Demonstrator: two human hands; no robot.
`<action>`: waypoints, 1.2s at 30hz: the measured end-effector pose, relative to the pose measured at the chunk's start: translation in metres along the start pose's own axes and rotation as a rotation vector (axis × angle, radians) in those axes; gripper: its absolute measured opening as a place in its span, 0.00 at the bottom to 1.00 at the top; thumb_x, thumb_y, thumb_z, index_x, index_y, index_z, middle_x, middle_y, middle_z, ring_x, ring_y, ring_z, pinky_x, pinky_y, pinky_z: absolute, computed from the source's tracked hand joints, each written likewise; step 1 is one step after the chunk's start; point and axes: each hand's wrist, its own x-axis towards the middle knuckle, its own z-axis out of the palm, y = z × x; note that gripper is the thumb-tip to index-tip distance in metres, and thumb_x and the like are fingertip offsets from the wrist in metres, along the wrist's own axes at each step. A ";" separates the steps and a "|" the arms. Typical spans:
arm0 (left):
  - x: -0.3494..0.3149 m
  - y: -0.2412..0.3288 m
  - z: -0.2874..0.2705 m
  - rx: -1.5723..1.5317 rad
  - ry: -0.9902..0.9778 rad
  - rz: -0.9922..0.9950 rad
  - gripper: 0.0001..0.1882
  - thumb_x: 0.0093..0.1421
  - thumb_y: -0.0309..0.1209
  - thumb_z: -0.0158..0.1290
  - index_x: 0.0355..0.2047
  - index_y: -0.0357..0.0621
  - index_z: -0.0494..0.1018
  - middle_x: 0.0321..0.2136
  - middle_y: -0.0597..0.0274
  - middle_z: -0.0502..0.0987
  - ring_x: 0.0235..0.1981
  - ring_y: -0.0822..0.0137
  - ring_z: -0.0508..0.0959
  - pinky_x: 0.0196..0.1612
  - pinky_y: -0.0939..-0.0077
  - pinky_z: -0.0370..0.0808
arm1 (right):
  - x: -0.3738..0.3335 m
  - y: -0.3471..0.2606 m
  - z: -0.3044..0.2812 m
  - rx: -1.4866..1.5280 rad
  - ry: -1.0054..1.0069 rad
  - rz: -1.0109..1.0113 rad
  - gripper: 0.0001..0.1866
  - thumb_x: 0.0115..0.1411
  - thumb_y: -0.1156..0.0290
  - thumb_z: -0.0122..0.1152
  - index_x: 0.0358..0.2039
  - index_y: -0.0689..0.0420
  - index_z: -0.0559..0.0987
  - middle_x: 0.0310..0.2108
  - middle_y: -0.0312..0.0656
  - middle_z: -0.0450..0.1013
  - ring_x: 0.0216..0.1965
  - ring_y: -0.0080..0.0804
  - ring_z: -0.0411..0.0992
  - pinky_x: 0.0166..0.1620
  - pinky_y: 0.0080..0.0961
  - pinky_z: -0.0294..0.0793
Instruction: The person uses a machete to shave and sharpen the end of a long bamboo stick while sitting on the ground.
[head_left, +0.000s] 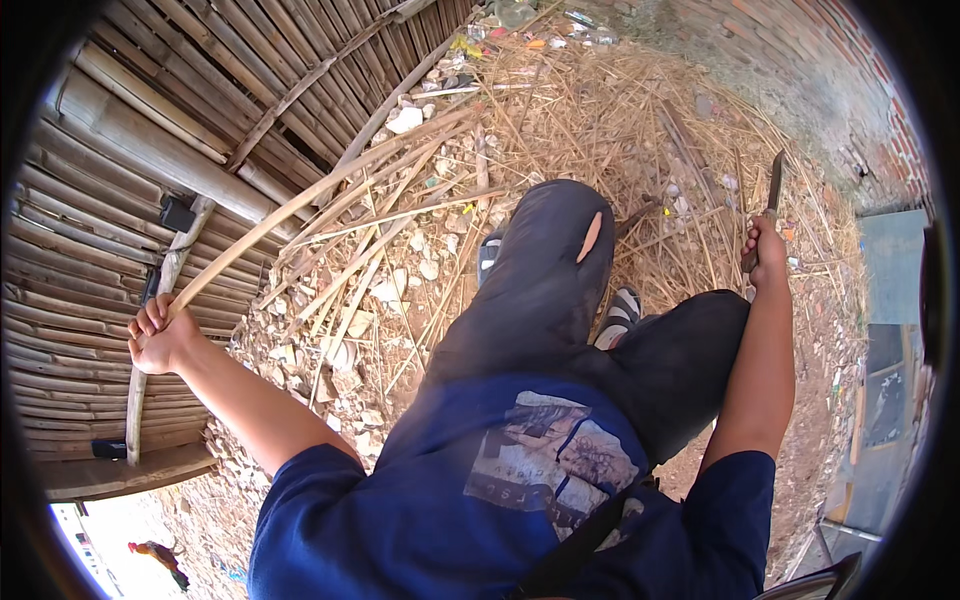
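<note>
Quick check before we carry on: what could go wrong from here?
The bare right hand grips a knife near the bent right knee; a slip could cut either.

The bare left hand holds a long bamboo strip, whose edges might leave splinters or which could snag on the bamboo slats alongside.

Stones and scattered stalks litter the ground around the feet, so footing may shift.

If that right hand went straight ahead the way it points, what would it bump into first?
Probably the brick wall, with the knife leading, though depth is hard to judge.
</note>
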 end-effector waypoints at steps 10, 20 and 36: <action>0.031 -0.018 -0.062 -0.153 0.278 0.030 0.14 0.65 0.42 0.35 0.26 0.52 0.63 0.13 0.73 0.55 0.13 0.72 0.56 0.19 0.74 0.55 | -0.007 -0.008 0.041 -0.028 0.002 0.020 0.10 0.65 0.62 0.59 0.28 0.47 0.70 0.19 0.25 0.64 0.17 0.17 0.61 0.22 0.19 0.65; 0.046 -0.114 -0.182 0.623 1.143 0.022 0.19 0.70 0.47 0.34 0.45 0.49 0.68 0.33 0.63 0.69 0.37 0.67 0.68 0.44 0.68 0.67 | -0.015 -0.015 0.054 -0.047 -0.021 0.022 0.10 0.63 0.64 0.62 0.30 0.51 0.70 0.21 0.29 0.64 0.19 0.20 0.62 0.24 0.22 0.65; -0.265 -0.108 0.143 -0.517 -1.999 -1.022 0.12 0.59 0.28 0.64 0.44 0.41 0.82 0.34 0.61 0.77 0.31 0.61 0.78 0.34 0.66 0.72 | -0.007 -0.022 0.105 0.112 0.008 0.006 0.08 0.63 0.66 0.59 0.29 0.51 0.70 0.19 0.31 0.64 0.18 0.23 0.62 0.23 0.26 0.67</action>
